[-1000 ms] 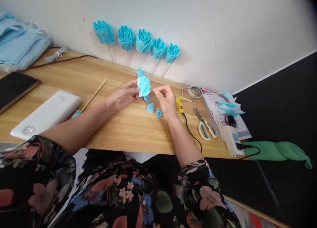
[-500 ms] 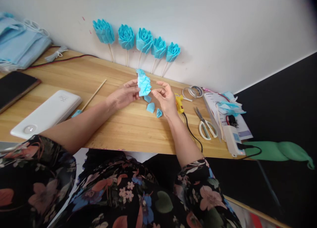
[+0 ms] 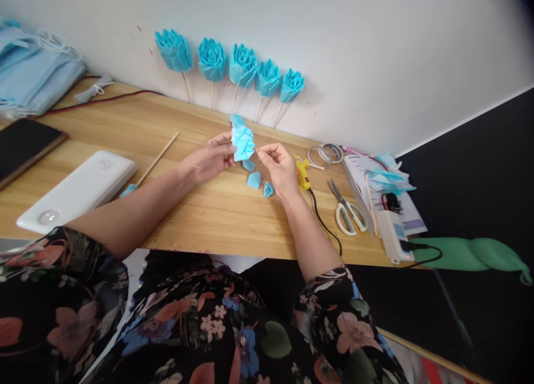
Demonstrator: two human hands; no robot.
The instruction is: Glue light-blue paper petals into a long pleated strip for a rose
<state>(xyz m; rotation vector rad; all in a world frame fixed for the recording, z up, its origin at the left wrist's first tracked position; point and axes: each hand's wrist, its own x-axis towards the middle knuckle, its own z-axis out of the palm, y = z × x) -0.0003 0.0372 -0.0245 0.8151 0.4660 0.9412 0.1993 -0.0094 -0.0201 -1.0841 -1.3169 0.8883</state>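
Note:
My left hand (image 3: 213, 157) grips a strip of folded blue petals (image 3: 243, 141) by its left side, holding it up above the table. The strip has a row of pointed, overlapping folds. Close by its right edge, the thumb and forefinger of my right hand (image 3: 277, 166) are pinched together. Whatever sits between those fingertips is too small to make out. Below the strip lie loose folded blue petals (image 3: 253, 180) and a smaller folded piece (image 3: 268, 190). Behind my right hand shows part of a yellow glue gun (image 3: 303, 172).
Several blue fabric roses (image 3: 243, 67) on sticks lean on the wall. To the right lie scissors (image 3: 349, 208), tape rolls (image 3: 329, 154) and a power strip (image 3: 394, 236). At left are a white power bank (image 3: 79, 189), a phone (image 3: 27, 150), a stick (image 3: 158, 157) and blue masks (image 3: 37, 72).
The raised fingers of my right hand have curled in closer to its pinch. My left hand and the petal strip have hardly moved.

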